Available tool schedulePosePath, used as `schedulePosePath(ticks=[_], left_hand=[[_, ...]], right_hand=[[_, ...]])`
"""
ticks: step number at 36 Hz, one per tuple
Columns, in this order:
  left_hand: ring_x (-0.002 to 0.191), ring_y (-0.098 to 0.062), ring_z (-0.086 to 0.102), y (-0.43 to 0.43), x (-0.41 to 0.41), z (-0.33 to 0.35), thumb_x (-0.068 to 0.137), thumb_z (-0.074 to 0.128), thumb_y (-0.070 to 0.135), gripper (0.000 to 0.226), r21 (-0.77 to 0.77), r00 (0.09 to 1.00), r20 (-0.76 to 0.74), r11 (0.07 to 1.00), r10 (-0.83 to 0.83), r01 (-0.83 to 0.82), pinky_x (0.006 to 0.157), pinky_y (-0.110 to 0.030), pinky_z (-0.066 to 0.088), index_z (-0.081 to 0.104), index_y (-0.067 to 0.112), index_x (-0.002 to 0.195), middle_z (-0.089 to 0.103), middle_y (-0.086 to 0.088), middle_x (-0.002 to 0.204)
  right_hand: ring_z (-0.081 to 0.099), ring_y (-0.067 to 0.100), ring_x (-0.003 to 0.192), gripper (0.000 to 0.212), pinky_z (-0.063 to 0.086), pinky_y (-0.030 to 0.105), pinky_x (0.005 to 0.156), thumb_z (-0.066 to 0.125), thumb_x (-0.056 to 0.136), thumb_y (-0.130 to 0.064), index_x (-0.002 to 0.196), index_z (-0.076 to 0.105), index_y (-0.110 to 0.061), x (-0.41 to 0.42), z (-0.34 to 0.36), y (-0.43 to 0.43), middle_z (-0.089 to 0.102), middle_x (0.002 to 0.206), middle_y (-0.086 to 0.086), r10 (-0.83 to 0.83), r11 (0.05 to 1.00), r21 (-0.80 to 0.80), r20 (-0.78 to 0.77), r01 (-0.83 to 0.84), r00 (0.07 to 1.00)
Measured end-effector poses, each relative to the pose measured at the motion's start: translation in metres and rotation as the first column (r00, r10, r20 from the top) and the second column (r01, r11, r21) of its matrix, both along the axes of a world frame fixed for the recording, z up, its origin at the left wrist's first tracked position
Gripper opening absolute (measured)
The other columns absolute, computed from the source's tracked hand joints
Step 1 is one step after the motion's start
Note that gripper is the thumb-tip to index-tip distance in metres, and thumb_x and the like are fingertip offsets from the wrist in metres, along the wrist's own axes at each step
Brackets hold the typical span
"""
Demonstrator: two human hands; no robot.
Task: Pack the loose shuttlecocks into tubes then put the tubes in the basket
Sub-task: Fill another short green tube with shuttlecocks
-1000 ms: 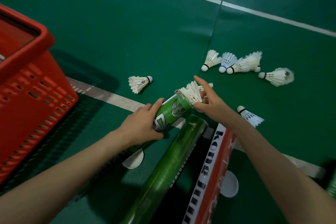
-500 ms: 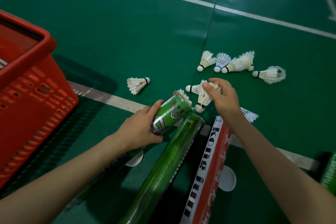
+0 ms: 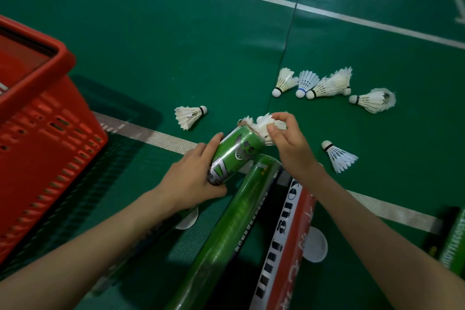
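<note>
Left hand: the left hand (image 3: 191, 178) is wrapped round the lower part of the printed green tube (image 3: 234, 153) and holds it tilted, open mouth pointing away from the person.
Right hand: the right hand (image 3: 292, 148) has thumb and fingers curled on the feathers of a white shuttlecock (image 3: 264, 124) right at the tube's mouth. I cannot tell how far in it sits.
Hands together: close to each other, one at each end of the visible tube.
Loose on the floor: a lone shuttlecock (image 3: 190, 116) lies left of the tube mouth. A cluster of shuttlecocks (image 3: 329, 84) lies farther off to the right, one of them with a blue band. Another shuttlecock (image 3: 338, 156) lies just right of the right wrist.
Other tubes: a plain green tube (image 3: 234, 229) and a red and white tube (image 3: 286, 246) lie side by side between the forearms. A further green tube (image 3: 453, 241) shows at the right edge.
Lids: a white lid (image 3: 315, 244) lies beside the red and white tube and another lid (image 3: 187, 219) under the left wrist.
Basket: the red basket (image 3: 37, 118) stands on the green court floor (image 3: 176, 33) at the left, well apart from the hands.
</note>
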State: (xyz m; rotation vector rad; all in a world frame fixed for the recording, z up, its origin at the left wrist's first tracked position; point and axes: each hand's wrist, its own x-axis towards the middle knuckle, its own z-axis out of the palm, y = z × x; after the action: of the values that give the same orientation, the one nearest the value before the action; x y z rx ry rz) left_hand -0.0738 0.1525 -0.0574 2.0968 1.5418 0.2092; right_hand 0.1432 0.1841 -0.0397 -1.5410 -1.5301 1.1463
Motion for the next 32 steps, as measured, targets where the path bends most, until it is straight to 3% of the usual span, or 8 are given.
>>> schedulePosePath(ticks=[2,5,11,19,23,26,28,32], left_hand=[[0.110,-0.019,0.045,-0.001,0.000,0.001,0.069,0.071,0.047,0.108,-0.004,1.000,0.000,1.000,-0.001,0.001,0.078,-0.034,0.045,0.000,0.033,0.150,0.040,0.003,0.129],[0.109,-0.019,0.046,-0.002,0.001,0.002,0.070,0.071,0.047,0.108,0.000,1.000,0.000,1.000,-0.003,0.003,0.077,-0.034,0.044,-0.001,0.032,0.150,0.040,0.003,0.128],[0.105,-0.018,0.047,-0.001,0.001,0.004,0.069,0.071,0.047,0.108,0.002,1.000,-0.003,1.000,-0.021,0.021,0.076,-0.034,0.046,-0.001,0.033,0.149,0.041,0.003,0.126],[0.105,-0.018,0.046,0.002,0.000,0.000,0.069,0.072,0.045,0.108,-0.017,1.000,-0.009,1.000,-0.014,0.014,0.077,-0.035,0.046,0.000,0.033,0.149,0.041,0.002,0.127],[0.109,-0.022,0.045,0.011,-0.002,-0.007,0.069,0.073,0.045,0.109,-0.063,0.998,-0.046,0.997,0.030,-0.033,0.081,-0.037,0.046,0.001,0.032,0.149,0.041,-0.001,0.129],[0.113,-0.024,0.045,0.015,-0.008,-0.013,0.068,0.074,0.044,0.110,-0.098,0.996,-0.076,0.993,0.051,-0.058,0.083,-0.038,0.047,0.001,0.031,0.150,0.041,-0.003,0.131],[0.113,-0.024,0.044,0.014,-0.009,-0.015,0.068,0.074,0.044,0.110,-0.094,0.995,-0.089,0.994,0.047,-0.055,0.082,-0.038,0.047,0.001,0.031,0.149,0.041,-0.003,0.130],[0.112,-0.024,0.043,0.011,-0.003,-0.018,0.068,0.072,0.045,0.108,-0.084,0.995,-0.099,0.996,0.015,-0.023,0.081,-0.039,0.048,0.001,0.032,0.149,0.040,-0.002,0.129]], right_hand=[[0.050,0.030,0.068,0.012,0.043,0.028,0.067,0.037,0.102,-0.030,0.113,0.039,-0.031,-0.001,0.000,0.000,0.053,0.088,0.039,0.033,0.999,-0.014,0.017,-0.033,0.999],[0.053,0.037,0.076,0.011,0.046,0.034,0.077,0.036,0.102,-0.030,0.113,0.039,-0.029,0.000,0.001,0.002,0.054,0.088,0.035,0.046,0.999,-0.011,0.047,-0.046,0.998],[0.032,0.012,0.053,0.013,0.033,0.028,0.058,0.033,0.103,-0.026,0.111,0.040,-0.018,-0.002,0.009,0.006,0.033,0.063,-0.001,0.099,0.995,0.018,0.090,-0.101,0.991],[0.029,0.003,0.045,0.013,0.031,0.021,0.049,0.036,0.103,-0.024,0.108,0.042,-0.014,-0.005,0.005,0.012,0.033,0.060,-0.005,0.106,0.994,0.026,0.078,-0.108,0.991],[0.029,0.001,0.042,0.015,0.026,0.019,0.040,0.037,0.103,-0.021,0.105,0.042,-0.007,0.004,-0.005,0.022,0.038,0.063,-0.002,-0.142,0.983,0.115,0.009,0.140,0.990],[0.038,0.008,0.054,0.023,0.033,0.026,0.047,0.038,0.103,-0.026,0.112,0.044,-0.006,0.020,-0.020,0.033,0.046,0.073,-0.001,-0.226,0.974,0.051,0.157,0.220,0.961],[0.053,0.015,0.077,0.029,0.050,0.035,0.067,0.040,0.102,-0.030,0.117,0.046,-0.006,0.028,-0.031,0.035,0.055,0.090,0.001,-0.167,0.985,0.004,0.330,0.175,0.929],[0.049,0.026,0.109,0.027,0.042,0.040,0.094,0.049,0.097,-0.024,0.117,0.048,-0.005,0.028,-0.042,0.030,0.054,0.113,0.009,-0.235,0.971,0.118,0.350,0.206,0.907]])
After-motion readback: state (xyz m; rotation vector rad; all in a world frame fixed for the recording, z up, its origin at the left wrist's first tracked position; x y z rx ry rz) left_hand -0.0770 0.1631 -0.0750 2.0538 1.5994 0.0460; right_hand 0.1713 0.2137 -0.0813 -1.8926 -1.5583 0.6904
